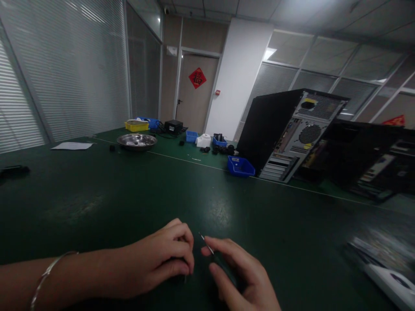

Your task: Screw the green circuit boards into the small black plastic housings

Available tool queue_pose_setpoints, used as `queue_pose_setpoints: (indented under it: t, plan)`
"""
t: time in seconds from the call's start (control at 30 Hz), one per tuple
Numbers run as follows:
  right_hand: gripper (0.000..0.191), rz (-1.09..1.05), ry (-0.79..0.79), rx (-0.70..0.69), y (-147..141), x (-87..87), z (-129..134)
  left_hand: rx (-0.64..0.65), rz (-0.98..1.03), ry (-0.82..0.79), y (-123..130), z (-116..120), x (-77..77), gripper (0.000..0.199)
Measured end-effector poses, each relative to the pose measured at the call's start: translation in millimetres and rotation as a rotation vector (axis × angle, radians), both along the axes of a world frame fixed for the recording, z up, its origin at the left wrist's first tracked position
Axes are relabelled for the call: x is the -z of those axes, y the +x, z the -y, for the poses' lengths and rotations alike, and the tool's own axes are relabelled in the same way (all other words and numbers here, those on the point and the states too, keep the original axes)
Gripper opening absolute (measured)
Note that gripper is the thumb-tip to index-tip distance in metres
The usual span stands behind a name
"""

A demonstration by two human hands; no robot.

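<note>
- Screwdriver [225,268]: sat above the table [145,194], right hand [249,272] closed around its handle; likely light, rigid; handle suited gripping, thin shaft probably bendable.
- Left hand [162,257]: fingers curled closed near the tip; contents hidden, could not tell.

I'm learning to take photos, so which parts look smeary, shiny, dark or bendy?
Head view: the white object at lower right and the far-right computer case look smeary; pale glare shines on the dark green table; the ceiling has a bright, hazy glow; the tall computer case leans, perhaps from lens stretch or camera tilt.
</note>
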State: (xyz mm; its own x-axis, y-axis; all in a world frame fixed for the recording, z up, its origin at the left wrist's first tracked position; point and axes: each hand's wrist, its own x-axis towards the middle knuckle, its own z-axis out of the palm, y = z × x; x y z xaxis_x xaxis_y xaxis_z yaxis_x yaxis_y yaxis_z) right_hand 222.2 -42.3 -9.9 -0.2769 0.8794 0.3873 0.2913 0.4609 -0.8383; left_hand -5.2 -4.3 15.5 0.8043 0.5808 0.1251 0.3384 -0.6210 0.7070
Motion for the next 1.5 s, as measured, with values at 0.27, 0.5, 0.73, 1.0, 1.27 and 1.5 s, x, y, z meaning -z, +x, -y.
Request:
queue_pose_setpoints:
  t: [0.27, 0.5, 0.73, 1.0, 1.27, 1.5]
  plan:
    - [0.036, 0.165, 0.05, -0.045, 5, -5.4, -3, 0.01, -0.034, -0.08, -8, -6, -12.4, 0.041]
    - [0.031, 0.424, -0.134, -0.06, -2, -7.8, 0, 0.049, -0.079, -0.031, -8, -9, -6.2, 0.05]
    - [0.037, 0.56, -0.184, -0.014, -11, -15.8, 3, 0.063, 0.007, -0.05, -2, -9, -2.7, 0.049]
    - [0.031, 0.559, -0.082, -0.027, -9, -8.4, 5, 0.023, -0.004, -0.093, -2, -6, -3.7, 0.04]
    - [0.034, 0.539, -0.046, -0.091, -4, -8.9, 4, -0.023, -0.069, -0.096, -4, -5, -3.3, 0.038]
    - [0.03, 0.584, 0.012, -0.147, -2, -9.8, 2, -0.022, -0.034, -0.045, -4, -6, -0.1, 0.033]
